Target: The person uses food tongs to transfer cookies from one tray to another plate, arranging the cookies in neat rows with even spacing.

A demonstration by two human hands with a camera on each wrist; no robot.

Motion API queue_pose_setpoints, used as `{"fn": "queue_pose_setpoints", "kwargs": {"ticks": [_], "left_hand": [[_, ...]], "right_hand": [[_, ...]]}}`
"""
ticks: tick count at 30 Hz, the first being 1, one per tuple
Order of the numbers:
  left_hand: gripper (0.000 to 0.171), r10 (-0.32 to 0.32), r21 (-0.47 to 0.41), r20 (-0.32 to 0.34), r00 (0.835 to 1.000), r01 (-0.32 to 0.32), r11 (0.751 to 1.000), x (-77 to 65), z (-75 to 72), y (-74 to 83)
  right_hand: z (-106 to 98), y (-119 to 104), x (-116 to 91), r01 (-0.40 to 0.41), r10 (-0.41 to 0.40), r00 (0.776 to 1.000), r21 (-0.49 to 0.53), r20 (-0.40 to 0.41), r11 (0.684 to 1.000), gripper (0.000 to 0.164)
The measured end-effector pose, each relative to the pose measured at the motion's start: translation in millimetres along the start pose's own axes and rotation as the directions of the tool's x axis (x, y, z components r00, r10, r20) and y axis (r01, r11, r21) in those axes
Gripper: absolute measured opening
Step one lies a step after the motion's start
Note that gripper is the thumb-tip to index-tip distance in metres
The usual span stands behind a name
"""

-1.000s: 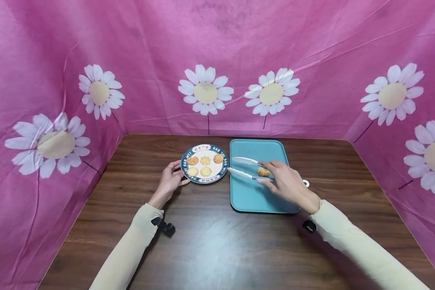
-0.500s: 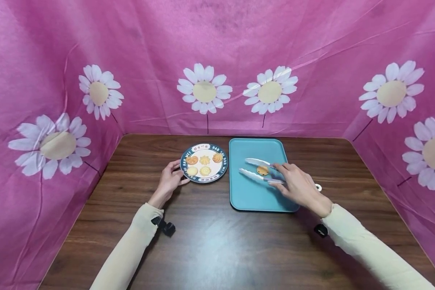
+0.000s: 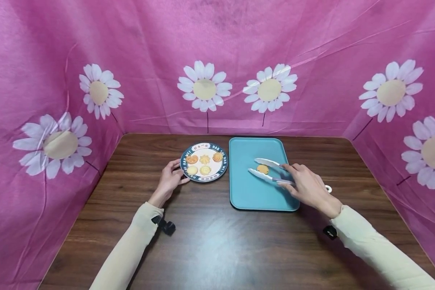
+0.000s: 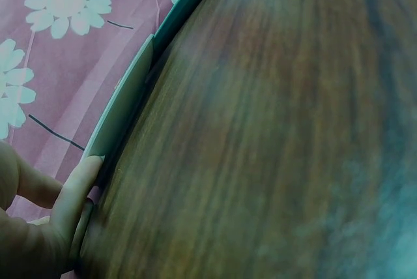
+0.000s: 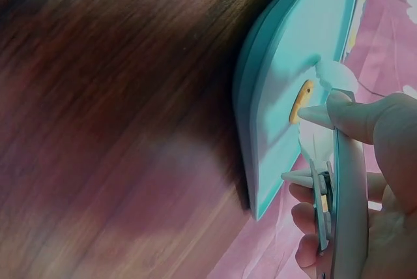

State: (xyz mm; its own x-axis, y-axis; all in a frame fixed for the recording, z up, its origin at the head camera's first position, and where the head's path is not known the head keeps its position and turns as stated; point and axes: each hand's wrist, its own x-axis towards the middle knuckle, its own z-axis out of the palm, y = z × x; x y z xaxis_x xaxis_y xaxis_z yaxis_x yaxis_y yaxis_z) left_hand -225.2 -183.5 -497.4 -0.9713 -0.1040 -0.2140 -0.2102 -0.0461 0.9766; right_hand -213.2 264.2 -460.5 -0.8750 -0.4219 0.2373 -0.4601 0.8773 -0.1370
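Note:
My left hand [image 3: 170, 180] holds the left edge of a round plate [image 3: 215, 167] with a dark blue lettered rim. Several cookies [image 3: 204, 159] of different shapes lie on this plate. My right hand [image 3: 309, 187] grips a pair of tongs [image 3: 269, 178] with pale scalloped tips, low over a teal tray [image 3: 257, 195]. Between the spread tong tips one round cookie [image 3: 262, 168] with dark specks rests on the tray. In the right wrist view the cookie [image 5: 301, 101] shows edge-on, with my thumb along one arm of the tongs [image 5: 348, 194].
Plate and tray stand side by side on a dark wooden table [image 3: 203, 241]. Pink cloth [image 3: 239, 36] with printed daisies hangs behind the table and along both sides. A white ring [image 3: 328, 188] at the tongs' end sticks out past my right hand.
My right hand has moved right with the tongs, so their tips have drawn back from the plate's side of the tray to around the cookie. The left hand and plate have stayed put.

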Motion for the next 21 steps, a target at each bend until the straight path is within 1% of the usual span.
{"fn": "queue_pose_setpoints", "kwargs": {"ticks": [12,21], "left_hand": [[0.056,0.010,0.007,0.002,1.000,-0.010,1.000,0.9,0.3,2.1],[0.056,0.003,0.005,0.003,1.000,-0.003,1.000,-0.2,0.2,1.9]], "right_hand": [[-4,7,-7,-0.013,0.013,1.000,0.004,-0.008,1.000,0.064],[-7,9,-16,-0.027,0.027,1.000,0.013,-0.003,1.000,0.064]]}}
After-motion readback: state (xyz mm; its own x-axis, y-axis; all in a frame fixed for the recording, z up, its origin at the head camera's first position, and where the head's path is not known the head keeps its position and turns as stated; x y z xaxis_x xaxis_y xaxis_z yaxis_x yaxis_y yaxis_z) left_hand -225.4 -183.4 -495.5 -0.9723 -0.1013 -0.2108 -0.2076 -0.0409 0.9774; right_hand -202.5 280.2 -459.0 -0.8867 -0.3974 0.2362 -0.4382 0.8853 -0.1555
